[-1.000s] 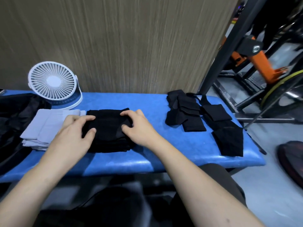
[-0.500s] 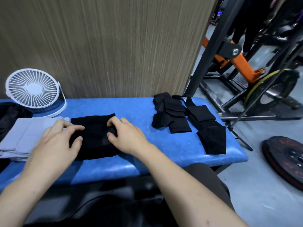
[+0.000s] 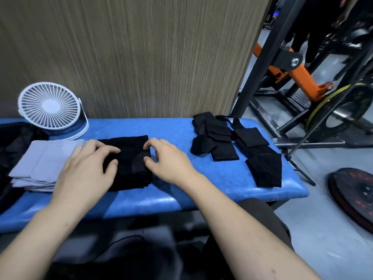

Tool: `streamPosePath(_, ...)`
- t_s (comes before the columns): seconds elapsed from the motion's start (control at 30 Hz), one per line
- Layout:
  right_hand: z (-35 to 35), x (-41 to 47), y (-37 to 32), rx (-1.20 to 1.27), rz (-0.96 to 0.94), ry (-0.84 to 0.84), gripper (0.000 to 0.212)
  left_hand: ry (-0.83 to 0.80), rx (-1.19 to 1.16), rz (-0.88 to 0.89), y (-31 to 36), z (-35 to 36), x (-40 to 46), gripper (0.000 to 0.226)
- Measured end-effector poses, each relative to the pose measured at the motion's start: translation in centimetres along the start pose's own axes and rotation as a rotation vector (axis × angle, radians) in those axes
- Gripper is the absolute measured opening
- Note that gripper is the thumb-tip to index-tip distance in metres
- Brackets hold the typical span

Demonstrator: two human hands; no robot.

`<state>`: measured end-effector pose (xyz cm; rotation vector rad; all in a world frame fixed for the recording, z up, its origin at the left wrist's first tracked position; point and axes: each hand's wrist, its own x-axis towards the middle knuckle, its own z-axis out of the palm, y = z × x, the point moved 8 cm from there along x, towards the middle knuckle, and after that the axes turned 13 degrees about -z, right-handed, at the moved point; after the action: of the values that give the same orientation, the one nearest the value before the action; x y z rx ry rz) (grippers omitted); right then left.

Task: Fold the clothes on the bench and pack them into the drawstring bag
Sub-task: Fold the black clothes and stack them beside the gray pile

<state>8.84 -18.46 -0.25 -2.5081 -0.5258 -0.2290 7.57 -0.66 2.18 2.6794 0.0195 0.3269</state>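
A folded black garment (image 3: 131, 158) lies in the middle of the blue bench (image 3: 201, 178). My left hand (image 3: 86, 170) grips its left edge, with curled fingers on top and the thumb against the fabric. At the right edge, the bent fingers and thumb of my right hand (image 3: 169, 162) pinch the garment. Beside it on the left sits a folded grey garment (image 3: 38, 164). Dark black fabric (image 3: 12, 142), possibly the bag, lies at the far left. Several small folded black pieces (image 3: 218, 138) lie on the bench's right part.
A white desk fan (image 3: 50, 110) stands at the back left of the bench, against a wood-grain wall. To the right are a black and orange gym frame (image 3: 290, 63) and a weight plate (image 3: 353, 190) on the floor. My knee is below the bench's front edge.
The camera view shifted right and then back left. Both hands stayed on the black garment; my right hand's fingers have drawn back to its right edge and curled.
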Motion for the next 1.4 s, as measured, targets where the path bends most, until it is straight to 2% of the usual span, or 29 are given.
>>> streamPosePath(0.67,-0.3,-0.2,-0.2,-0.018,-0.022,0.01,0.022,0.024,-0.015,0.02,1.8,-0.5,0.1,0.025)
streamPosePath(1.1,-8.1,-6.0,4.8,-0.088,0.069,0.14,0.018,0.003,-0.081,0.236,12.7,3.1,-0.9,0.028)
streamPosePath(1.4,-14.2,-14.3,12.1,-0.173,0.271,0.216,0.009,-0.149,-0.142,0.32,20.6,8.9,-3.2,0.025)
